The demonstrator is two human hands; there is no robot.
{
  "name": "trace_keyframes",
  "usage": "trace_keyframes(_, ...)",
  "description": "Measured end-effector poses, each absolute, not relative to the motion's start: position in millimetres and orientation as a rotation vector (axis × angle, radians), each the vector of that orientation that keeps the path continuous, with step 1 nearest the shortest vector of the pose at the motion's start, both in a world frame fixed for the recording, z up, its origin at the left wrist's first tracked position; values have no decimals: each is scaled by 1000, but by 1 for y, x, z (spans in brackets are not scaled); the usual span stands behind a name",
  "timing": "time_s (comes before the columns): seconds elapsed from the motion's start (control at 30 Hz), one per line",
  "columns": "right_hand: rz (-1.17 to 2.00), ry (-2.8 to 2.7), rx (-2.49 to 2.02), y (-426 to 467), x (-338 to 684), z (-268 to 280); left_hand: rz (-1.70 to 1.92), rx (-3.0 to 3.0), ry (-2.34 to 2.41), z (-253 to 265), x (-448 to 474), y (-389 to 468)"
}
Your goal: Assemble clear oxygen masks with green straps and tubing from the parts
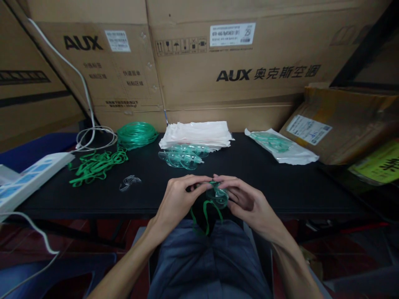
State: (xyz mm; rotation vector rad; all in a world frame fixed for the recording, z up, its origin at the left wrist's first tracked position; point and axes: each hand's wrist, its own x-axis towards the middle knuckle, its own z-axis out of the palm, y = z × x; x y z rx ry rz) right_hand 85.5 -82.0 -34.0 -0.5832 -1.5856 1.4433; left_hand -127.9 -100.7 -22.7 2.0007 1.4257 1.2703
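Observation:
Just over the table's front edge, both my hands hold one clear green oxygen mask (220,198). My left hand (181,191) pinches its upper left side, thumb and index finger closed near the rim. My right hand (246,199) wraps its fingers round the other side of the mask. A green elastic strap (205,214) dangles from it in loops above my lap. Exactly where the strap joins the mask is hidden by my fingers. Beyond my hands lies a pile of similar clear green masks (182,158).
White packets (196,133) are stacked behind the masks. Left are coiled green tubing (137,135), green straps (99,164), small clear pieces (129,182) and a power strip (34,176). A filled packet (280,145) lies right beside a carton (339,120). Large boxes (187,87) form the back.

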Motion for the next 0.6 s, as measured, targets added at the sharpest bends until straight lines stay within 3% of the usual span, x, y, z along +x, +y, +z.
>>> trace_keyframes(0.23, 1195, -1566, -833, -74, 73, -34, 1316, 2103, 1398, -23, -131, -100)
trace_keyframes(0.6, 1258, -1543, -823, -63, 59, -35, 1303, 2139, 1365, -25, -130, -100)
